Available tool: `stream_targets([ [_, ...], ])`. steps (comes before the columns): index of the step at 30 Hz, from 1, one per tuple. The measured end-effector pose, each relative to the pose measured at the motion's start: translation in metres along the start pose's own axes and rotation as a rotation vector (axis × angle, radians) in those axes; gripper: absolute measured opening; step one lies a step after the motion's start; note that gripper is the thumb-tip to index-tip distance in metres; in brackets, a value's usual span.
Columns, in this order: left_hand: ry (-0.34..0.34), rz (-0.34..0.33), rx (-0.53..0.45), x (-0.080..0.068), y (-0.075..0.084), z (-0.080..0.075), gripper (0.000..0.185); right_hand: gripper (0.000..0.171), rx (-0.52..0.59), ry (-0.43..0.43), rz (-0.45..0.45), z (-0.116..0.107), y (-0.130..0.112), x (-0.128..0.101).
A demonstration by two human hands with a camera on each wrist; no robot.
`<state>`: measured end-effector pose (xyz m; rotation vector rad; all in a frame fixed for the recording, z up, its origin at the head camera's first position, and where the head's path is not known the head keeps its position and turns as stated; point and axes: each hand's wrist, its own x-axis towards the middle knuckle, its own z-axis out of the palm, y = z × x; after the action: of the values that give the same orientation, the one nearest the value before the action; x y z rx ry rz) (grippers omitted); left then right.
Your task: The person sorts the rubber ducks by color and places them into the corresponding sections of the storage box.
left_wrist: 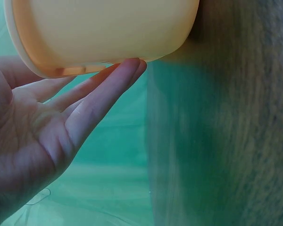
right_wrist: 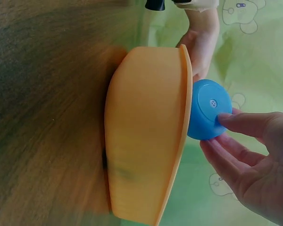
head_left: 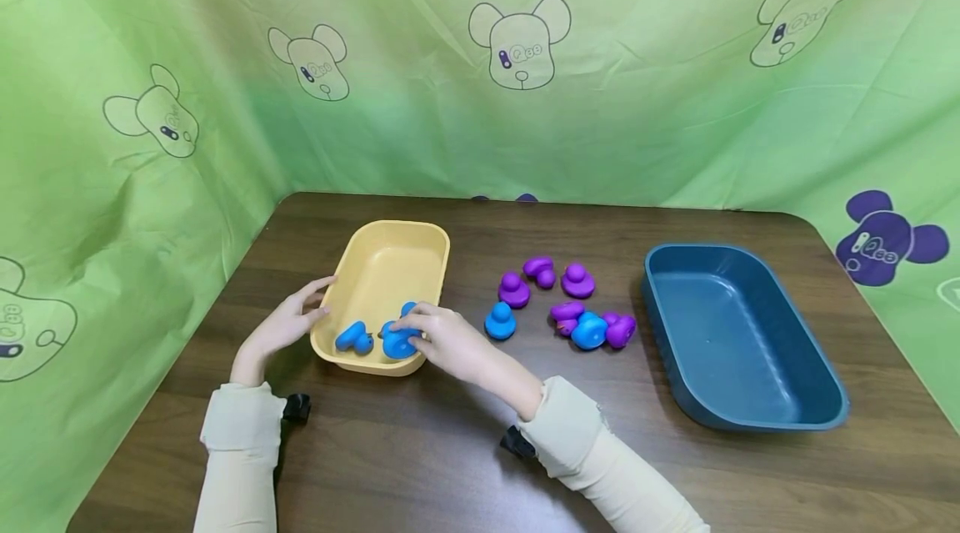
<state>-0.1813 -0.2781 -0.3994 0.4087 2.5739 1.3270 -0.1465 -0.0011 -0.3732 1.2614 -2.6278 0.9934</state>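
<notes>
A yellow plastic basin stands at the left of the table. My right hand pinches a blue rubber duck between thumb and fingers, at the level of the basin's near right rim; its flat base shows in the right wrist view. Inside the basin lies another blue duck, and a further blue piece shows partly behind the right hand. My left hand touches the basin's left side. In the left wrist view its fingers are extended against the outer wall, below the rim.
Several purple ducks sit mid-table, with a blue duck in front of them and another blue duck between purple ones. A deep blue basin stands at the right. Green printed cloth hangs behind the table.
</notes>
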Motion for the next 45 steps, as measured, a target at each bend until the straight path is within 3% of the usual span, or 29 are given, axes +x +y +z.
stream_targets([
  [23,0.006,0.019,0.018,0.001,-0.002,0.0,0.048,0.022,-0.04,0.062,-0.015,-0.005,0.008,-0.013],
  [45,0.016,0.008,0.032,0.0,-0.004,0.002,0.048,0.024,-0.065,0.045,0.078,-0.022,0.033,-0.034],
])
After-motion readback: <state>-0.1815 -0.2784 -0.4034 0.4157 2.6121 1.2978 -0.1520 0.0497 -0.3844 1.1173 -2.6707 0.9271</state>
